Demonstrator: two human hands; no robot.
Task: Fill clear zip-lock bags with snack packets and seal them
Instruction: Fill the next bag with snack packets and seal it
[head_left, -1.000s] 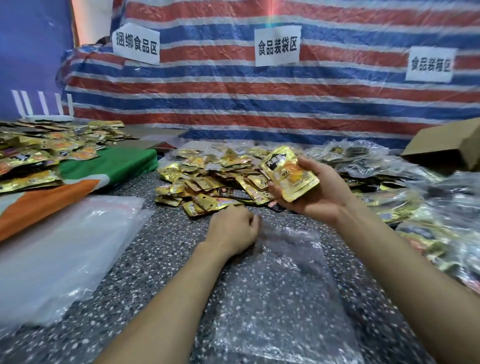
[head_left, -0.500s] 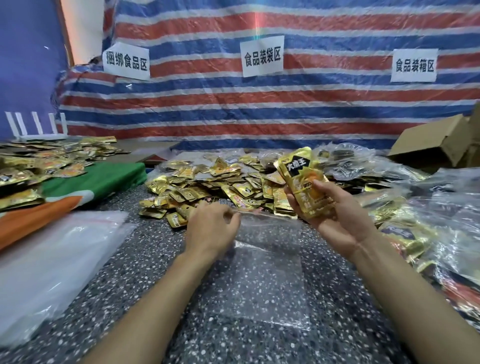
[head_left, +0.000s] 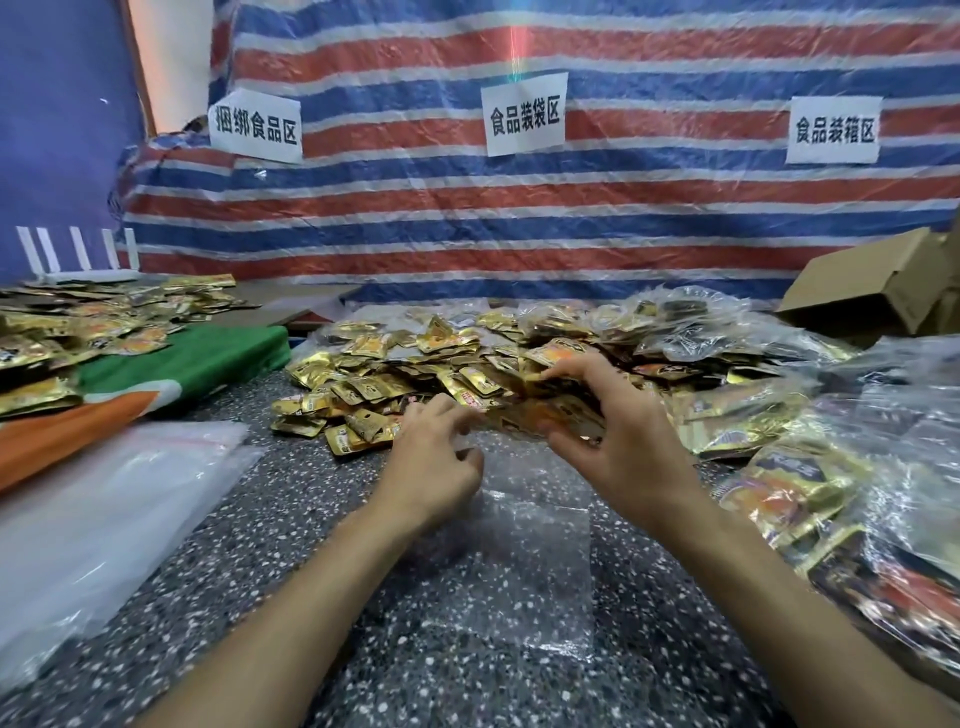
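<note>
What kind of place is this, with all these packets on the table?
Probably a makeshift food-packing station: the middle sign on the tarp reads food bagging area, loose gold packets are heaped on the table, and filled bags and a cardboard box sit at right.

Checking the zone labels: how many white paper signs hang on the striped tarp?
3: left sign, centre sign, right sign. More could sit beyond the frame.

The bench (head_left: 291, 514) looks like speckled grey stone, matt. The zip-lock bag (head_left: 540, 561) is thin clear plastic, crinkled and glossy. Snack packets (head_left: 374, 384) gleam — gold foil. The striped tarpaulin (head_left: 623, 218) is woven plastic under clear film — and the box (head_left: 872, 286) is plain brown cardboard.
</note>
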